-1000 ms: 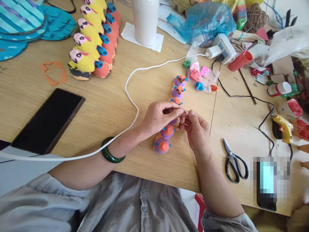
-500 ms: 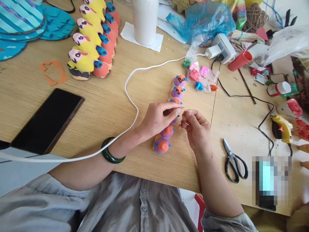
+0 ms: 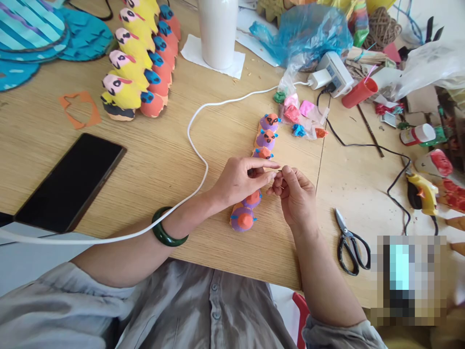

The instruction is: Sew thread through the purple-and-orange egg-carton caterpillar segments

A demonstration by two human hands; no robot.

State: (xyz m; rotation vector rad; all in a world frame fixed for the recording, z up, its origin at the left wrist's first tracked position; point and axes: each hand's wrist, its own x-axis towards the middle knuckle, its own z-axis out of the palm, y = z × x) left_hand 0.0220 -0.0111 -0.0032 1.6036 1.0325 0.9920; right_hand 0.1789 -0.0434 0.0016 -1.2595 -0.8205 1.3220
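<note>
A row of purple-and-orange egg-carton figures [image 3: 242, 219] with small blue ears stands on the table below my hands. The upper ones carry black face markings; the lowest has a plain orange top. My left hand [image 3: 238, 180] reaches over the middle of the row and hides part of it, its index finger stretched and its thumb bent toward the fingertips. My right hand [image 3: 298, 194] is pinched just right of the row. Between the fingertips of both hands shows a tiny dark bit, too small to name.
Coloured clay lumps [image 3: 291, 114] in clear wrapping lie beyond the row. Scissors [image 3: 349, 242] rest at the right, a dark phone [image 3: 70, 182] at the left. A white cable [image 3: 189, 128] crosses the table and my left forearm. Yellow painted figures [image 3: 121, 89] stand at the back left.
My left hand has shifted slightly right, so its fingertips now meet those of my right hand. A tiny dark bit shows between them.
</note>
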